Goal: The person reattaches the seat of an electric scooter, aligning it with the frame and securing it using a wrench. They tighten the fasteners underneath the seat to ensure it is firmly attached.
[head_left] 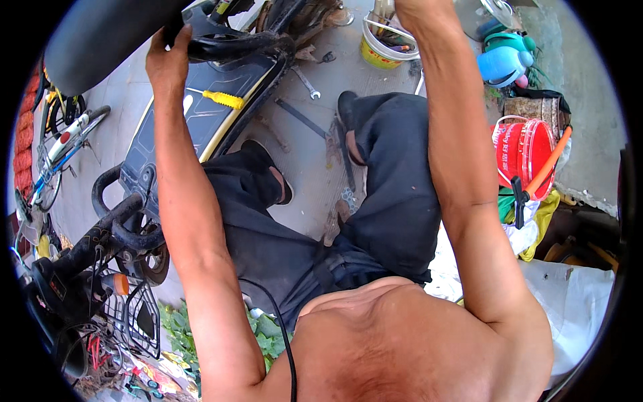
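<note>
Scooter seat is at upper left; left hand has spread fingers by its edge, but I cannot tell if they grasp. Right hand is cut off, grip unclear. Step seems seat handling, next needing steady support

Brightly lit grey floor
</note>
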`<state>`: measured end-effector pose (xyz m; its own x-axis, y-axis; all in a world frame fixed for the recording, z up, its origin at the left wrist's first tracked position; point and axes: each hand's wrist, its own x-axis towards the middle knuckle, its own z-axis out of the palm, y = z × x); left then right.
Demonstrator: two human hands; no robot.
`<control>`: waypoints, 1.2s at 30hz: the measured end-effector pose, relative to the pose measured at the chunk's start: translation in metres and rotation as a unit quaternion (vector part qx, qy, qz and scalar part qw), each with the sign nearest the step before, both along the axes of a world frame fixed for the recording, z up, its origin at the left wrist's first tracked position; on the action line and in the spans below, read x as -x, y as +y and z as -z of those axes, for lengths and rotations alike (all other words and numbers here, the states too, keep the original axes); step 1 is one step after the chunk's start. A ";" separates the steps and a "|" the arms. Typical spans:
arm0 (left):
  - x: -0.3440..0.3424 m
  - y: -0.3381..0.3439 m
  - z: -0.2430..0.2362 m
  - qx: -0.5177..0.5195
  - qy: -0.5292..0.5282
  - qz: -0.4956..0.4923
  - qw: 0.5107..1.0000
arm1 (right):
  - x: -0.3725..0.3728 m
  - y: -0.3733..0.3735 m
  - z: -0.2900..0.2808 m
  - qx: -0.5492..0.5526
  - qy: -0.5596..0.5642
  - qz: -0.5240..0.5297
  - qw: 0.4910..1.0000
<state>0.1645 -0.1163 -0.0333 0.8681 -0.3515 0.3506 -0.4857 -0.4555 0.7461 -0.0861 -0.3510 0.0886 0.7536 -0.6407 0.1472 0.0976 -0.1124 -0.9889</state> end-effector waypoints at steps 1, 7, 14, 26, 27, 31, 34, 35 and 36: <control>-0.007 0.006 0.002 -0.006 -0.016 -0.006 1.000 | 0.003 -0.004 0.006 -0.007 -0.010 0.006 1.000; -0.012 -0.022 -0.003 -0.036 -0.016 0.005 0.999 | 0.079 -0.055 0.112 -0.032 0.112 0.113 0.987; -0.029 -0.023 0.010 0.049 0.020 -0.003 0.999 | 0.172 -0.036 0.271 -0.187 0.335 0.155 0.910; -0.021 -0.026 0.006 0.061 0.012 0.000 0.998 | 0.261 0.072 0.439 -0.313 0.546 0.086 0.772; -0.020 -0.024 0.006 0.054 0.008 -0.005 0.998 | 0.262 0.075 0.442 -0.302 0.559 0.077 0.768; -0.026 -0.030 0.005 0.060 0.010 -0.016 0.998 | 0.287 0.085 0.520 -0.403 0.441 0.131 0.791; -0.013 -0.038 0.000 0.017 -0.028 -0.004 0.999 | 0.282 0.074 0.537 -0.384 0.435 0.097 0.809; -0.013 -0.037 -0.001 0.031 -0.025 -0.003 0.999 | 0.270 0.067 0.531 -0.337 0.458 0.076 0.819; -0.011 -0.032 -0.002 0.045 -0.022 -0.007 0.999 | 0.250 0.057 0.500 -0.236 0.501 0.045 0.831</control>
